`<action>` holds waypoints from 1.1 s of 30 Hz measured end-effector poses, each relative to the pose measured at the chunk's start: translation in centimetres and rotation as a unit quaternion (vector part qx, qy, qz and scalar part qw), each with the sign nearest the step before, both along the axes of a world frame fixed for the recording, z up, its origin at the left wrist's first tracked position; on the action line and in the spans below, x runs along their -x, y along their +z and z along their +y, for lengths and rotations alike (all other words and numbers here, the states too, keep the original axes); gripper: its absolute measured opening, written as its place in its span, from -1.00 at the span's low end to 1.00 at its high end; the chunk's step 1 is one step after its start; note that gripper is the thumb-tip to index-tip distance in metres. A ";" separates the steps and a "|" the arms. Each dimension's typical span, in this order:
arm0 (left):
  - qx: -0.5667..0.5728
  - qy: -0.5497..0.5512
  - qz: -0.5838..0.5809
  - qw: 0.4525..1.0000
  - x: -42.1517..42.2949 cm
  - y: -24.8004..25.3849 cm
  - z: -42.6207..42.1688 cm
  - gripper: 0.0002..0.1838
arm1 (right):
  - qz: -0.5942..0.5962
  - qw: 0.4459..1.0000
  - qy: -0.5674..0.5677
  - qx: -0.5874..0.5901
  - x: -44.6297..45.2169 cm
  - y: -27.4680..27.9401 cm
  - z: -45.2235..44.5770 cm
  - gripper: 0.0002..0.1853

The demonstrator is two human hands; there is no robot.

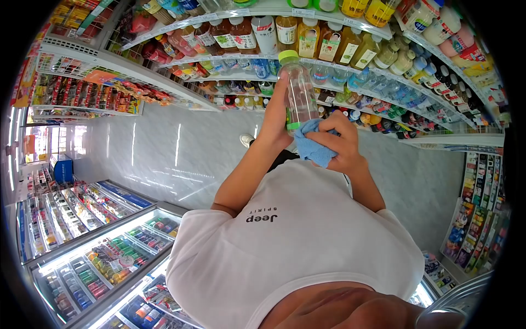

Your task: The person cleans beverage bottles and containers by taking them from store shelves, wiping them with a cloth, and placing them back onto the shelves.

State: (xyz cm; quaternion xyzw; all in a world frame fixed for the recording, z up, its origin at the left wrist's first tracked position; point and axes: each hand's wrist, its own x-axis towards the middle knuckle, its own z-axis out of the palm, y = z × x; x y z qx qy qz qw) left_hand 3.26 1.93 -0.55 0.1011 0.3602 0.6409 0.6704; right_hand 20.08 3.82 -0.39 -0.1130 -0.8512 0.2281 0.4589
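My left hand (278,109) is closed around a clear bottle (301,90) with a yellow-green cap, held tilted in front of my chest. Its cap end points toward the drink shelves, and a green band shows near its lower end. A folded blue cloth (315,147) is gripped in my right hand (342,143), with bent fingers pressing into it. The cloth meets the lower end of the bottle and covers part of it.
Curved shelves (263,56) packed with bottled drinks stand just ahead. Snack racks (98,93) rise at the left, and lit drink coolers (159,205) stand behind at the lower left. More packaged goods (474,208) line the right side. Grey floor (164,142) lies between.
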 end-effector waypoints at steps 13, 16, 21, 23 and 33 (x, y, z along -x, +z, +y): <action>0.003 0.002 -0.237 0.971 1.4 -3.7 1.5 -0.45 | 0.064 0.984 -0.164 -0.030 2.6 -2.0 -0.4 -0.53; -0.009 -0.010 -0.258 0.966 1.8 -4.2 1.5 -0.46 | 0.017 0.993 -0.096 -0.065 2.3 -1.7 -0.3 -0.48; 0.044 0.052 -0.291 0.954 0.9 -0.2 1.2 -0.59 | 0.049 0.985 -0.154 -0.065 1.0 -2.4 1.0 -0.49; 0.033 0.051 -0.339 0.939 1.1 -0.4 1.0 -0.57 | 0.036 0.992 -0.112 -0.049 1.2 -3.1 0.6 -0.50; -0.140 0.075 0.138 0.978 3.3 -0.4 -1.9 -0.51 | 0.017 0.963 -0.182 0.198 -2.4 -4.8 3.2 -0.66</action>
